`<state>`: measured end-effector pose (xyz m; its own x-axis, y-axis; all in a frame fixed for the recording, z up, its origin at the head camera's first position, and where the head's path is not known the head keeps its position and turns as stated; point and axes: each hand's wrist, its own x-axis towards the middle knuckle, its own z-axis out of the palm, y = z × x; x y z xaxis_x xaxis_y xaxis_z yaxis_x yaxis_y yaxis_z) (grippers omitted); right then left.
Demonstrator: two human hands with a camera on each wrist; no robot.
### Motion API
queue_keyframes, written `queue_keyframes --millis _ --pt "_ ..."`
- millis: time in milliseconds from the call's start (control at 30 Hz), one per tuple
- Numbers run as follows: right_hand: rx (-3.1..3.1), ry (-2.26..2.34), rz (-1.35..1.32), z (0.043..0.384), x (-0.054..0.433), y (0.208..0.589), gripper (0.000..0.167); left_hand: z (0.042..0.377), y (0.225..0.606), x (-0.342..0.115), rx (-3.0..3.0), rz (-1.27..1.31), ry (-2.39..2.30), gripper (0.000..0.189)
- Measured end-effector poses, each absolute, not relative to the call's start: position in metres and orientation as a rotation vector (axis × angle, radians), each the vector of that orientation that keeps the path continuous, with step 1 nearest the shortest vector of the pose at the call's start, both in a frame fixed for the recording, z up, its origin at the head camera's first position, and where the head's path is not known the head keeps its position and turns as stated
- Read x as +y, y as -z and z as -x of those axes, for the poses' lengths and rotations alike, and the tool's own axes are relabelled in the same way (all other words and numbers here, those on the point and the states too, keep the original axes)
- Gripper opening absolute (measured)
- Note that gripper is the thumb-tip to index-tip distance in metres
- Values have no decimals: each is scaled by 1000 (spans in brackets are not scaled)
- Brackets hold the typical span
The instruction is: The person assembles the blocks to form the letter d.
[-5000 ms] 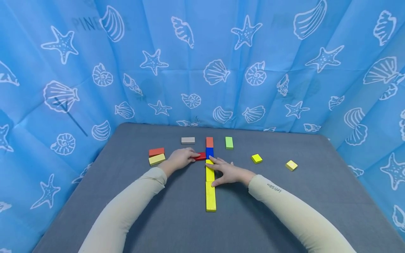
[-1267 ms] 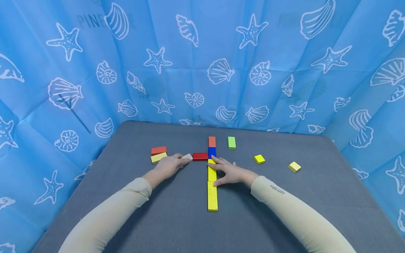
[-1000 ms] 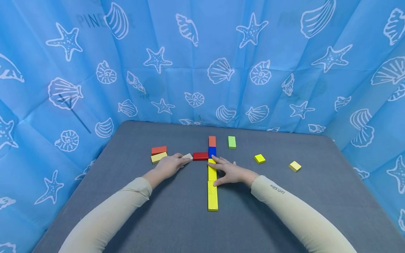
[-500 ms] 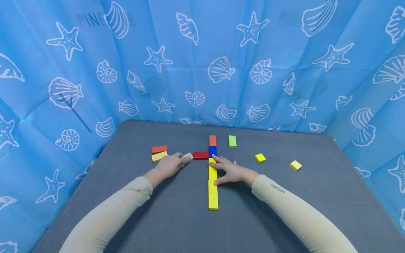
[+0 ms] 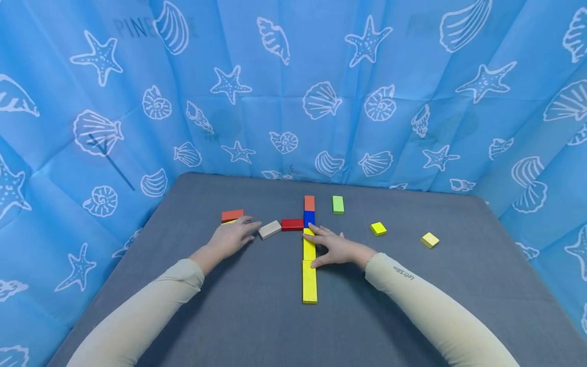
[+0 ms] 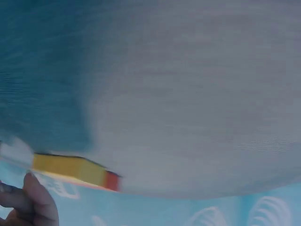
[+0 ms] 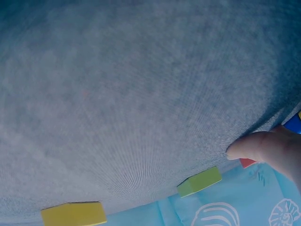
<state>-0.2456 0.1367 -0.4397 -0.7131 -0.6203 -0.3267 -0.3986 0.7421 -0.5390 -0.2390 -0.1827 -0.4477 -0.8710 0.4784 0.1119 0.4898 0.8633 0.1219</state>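
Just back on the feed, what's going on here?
A person's right hand rests on the yellow blocks, fingers spread. The left hand, fingers loose, is by the pale yellow block; contact is unclear. The white block lies askew just left of the red block, which juts sideways from the blue block.

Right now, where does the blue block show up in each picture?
Head: the blue block sits just right of and below centre, between an orange block and a yellow one.
Left wrist: not in it.
Right wrist: blue block cut off at the right edge, a little below mid-height.
Shared landmark: the shell-patterned curtain, along the bottom in both wrist views.
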Motion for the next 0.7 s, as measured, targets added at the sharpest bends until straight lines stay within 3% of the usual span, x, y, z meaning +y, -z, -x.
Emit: queue_keyframes --millis 333,700 --pt "2444 593 777 247 137 442 84 234 459 -242 -2939 720 130 44" --pt "2443 589 757 247 136 441 83 232 462 -243 -2913 764 141 40"
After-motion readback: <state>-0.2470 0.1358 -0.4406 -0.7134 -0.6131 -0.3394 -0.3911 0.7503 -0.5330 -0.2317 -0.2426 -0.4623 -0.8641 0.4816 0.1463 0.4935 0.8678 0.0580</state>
